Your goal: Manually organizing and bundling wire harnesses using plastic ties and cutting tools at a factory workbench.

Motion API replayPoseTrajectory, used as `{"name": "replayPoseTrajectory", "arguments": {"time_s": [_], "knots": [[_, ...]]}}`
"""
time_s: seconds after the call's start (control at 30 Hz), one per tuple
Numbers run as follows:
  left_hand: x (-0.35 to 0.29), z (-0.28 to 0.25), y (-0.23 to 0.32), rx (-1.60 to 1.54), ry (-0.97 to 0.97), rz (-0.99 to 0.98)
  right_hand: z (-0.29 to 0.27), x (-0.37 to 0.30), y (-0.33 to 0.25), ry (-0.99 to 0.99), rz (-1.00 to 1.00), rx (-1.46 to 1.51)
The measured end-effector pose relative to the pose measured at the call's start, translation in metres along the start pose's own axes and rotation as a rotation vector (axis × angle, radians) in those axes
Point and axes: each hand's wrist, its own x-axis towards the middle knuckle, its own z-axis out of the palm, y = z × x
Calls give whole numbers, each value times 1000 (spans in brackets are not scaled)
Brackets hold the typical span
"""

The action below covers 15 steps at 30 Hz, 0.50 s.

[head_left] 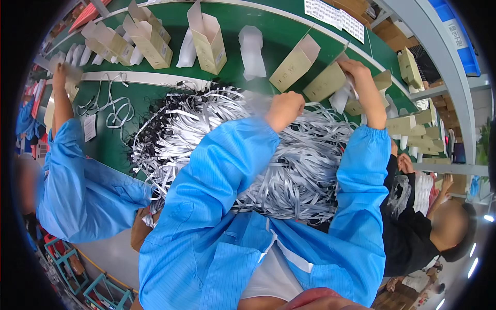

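Two bare hands out over a green bench (111,152), blue sleeves down to the wrists. Left hand (285,110) above the far part of a big strap heap (305,170), fingers curled in. Pale blurred patch (257,103) just left of it; cannot tell what. Cannot tell pinch from empty fist there either. Right hand (357,77) farther out and to the right, fingers bent at the upper end of an open beige carton (323,85). White wrapped piece (339,98) just below those fingers, near the same carton. Cannot tell grip from light touch on either.

Strap heap: mid bench, right in front of the torso, flat white and grey bands, black ends bunched on the left.

Around it: second open carton (294,64) just left of the first, then a white wrapped pouch (252,51), then a tall open carton (206,46), with more open cartons (147,44) toward the left end. Loose white strap loops (120,111) left of the heap, white card (90,127) near them. Printed sheets (336,18) at the far edge, blue bin (454,36) upper right. Co-worker in blue (88,196) on the left, one arm raised; co-worker in black (408,235) on the right.
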Motion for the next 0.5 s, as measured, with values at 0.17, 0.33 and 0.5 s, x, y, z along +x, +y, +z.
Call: {"name": "replayPoseTrajectory", "arguments": {"time_s": [0.17,0.33,0.5], "knots": [[-5,-11,7,-57,156,83,-14,-15,2,350,-46,92],[-16,-46,29,-70,170,98,-38,-52,-47,353,245,201],[-29,-67,53,-46,135,150,-15,-53,-2,387,291,386]]}}
